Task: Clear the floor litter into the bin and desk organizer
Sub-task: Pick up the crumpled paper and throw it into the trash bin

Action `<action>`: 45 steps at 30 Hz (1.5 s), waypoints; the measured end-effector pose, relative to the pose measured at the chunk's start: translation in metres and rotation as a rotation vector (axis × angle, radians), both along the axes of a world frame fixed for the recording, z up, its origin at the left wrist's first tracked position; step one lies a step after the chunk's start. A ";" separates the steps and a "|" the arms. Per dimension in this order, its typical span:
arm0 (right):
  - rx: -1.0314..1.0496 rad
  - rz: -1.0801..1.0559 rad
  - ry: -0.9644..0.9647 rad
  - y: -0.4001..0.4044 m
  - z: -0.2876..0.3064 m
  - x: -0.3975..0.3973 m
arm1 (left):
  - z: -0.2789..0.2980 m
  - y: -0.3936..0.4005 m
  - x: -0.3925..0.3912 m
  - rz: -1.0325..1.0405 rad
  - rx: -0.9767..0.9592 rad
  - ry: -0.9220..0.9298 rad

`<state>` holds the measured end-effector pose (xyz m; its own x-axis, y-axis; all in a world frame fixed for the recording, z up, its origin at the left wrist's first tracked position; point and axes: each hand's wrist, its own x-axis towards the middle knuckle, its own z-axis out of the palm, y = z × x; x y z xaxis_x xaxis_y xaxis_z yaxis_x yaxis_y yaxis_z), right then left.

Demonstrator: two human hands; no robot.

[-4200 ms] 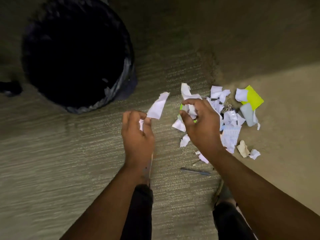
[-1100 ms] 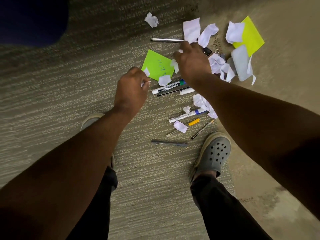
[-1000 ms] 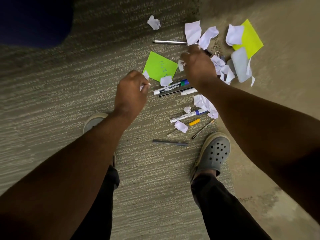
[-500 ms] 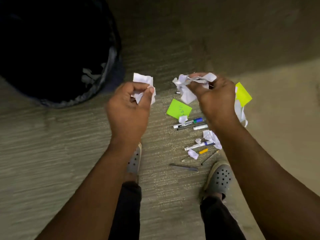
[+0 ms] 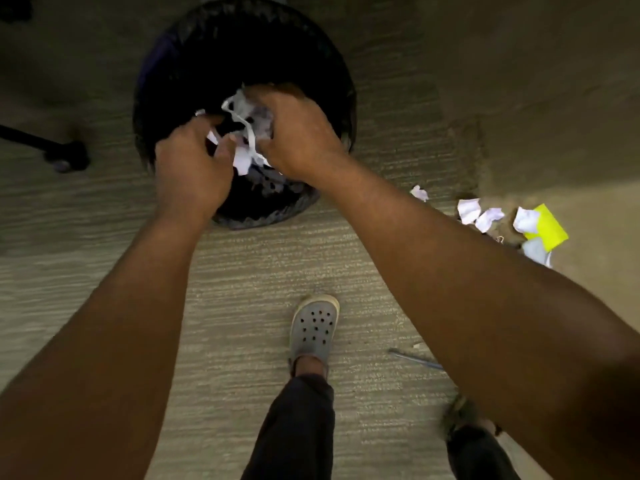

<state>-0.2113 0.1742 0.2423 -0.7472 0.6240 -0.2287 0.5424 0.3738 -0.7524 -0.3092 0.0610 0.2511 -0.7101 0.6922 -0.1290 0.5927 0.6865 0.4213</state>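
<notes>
Both of my hands are over the mouth of the round black bin (image 5: pixel 180 46), which has a dark liner. My left hand (image 5: pixel 192 168) pinches small white paper scraps (image 5: pixel 212 136) at its fingertips. My right hand (image 5: pixel 298 133) is closed around a bunch of crumpled white paper (image 5: pixel 244 112), with strips hanging between the two hands. More white scraps (image 5: pixel 468 210) and a yellow sticky note (image 5: pixel 549 227) lie on the carpet at the right, partly hidden by my right forearm. A grey pen (image 5: pixel 415 359) lies on the floor under that arm.
A black chair leg with a caster (image 5: pixel 65 155) stands left of the bin. My grey clog (image 5: pixel 313 327) is planted on the carpet below the bin; my other foot (image 5: pixel 462 415) is at the lower right. A small white scrap (image 5: pixel 419 192) lies right of the bin.
Both hands have lifted from the litter pile with paper and moved left over the bin. My left foot has stepped forward and the view has shifted toward the bin.
</notes>
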 end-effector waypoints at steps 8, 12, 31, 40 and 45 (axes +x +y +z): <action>0.365 -0.278 0.268 -0.021 -0.017 0.062 | -0.012 -0.007 0.024 -0.171 0.208 0.022; 0.306 -0.377 0.168 -0.032 -0.043 0.137 | -0.013 -0.002 0.096 -0.310 0.387 0.030; 0.051 -0.648 -0.509 0.067 -0.260 0.365 | -0.280 0.133 0.270 -0.656 -0.230 -0.192; 0.265 -0.353 -0.547 0.067 -0.293 0.353 | -0.307 0.140 0.269 -0.547 -0.291 -0.054; 0.158 -0.479 -0.514 0.063 -0.272 0.357 | -0.287 0.128 0.269 -0.355 -0.152 -0.209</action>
<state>0.1460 0.2374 -0.0296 -0.2047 0.9110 -0.3580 0.9452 0.0889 -0.3142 -0.0406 0.1893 -0.0356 -0.3791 0.8508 -0.3640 0.7157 0.5189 0.4674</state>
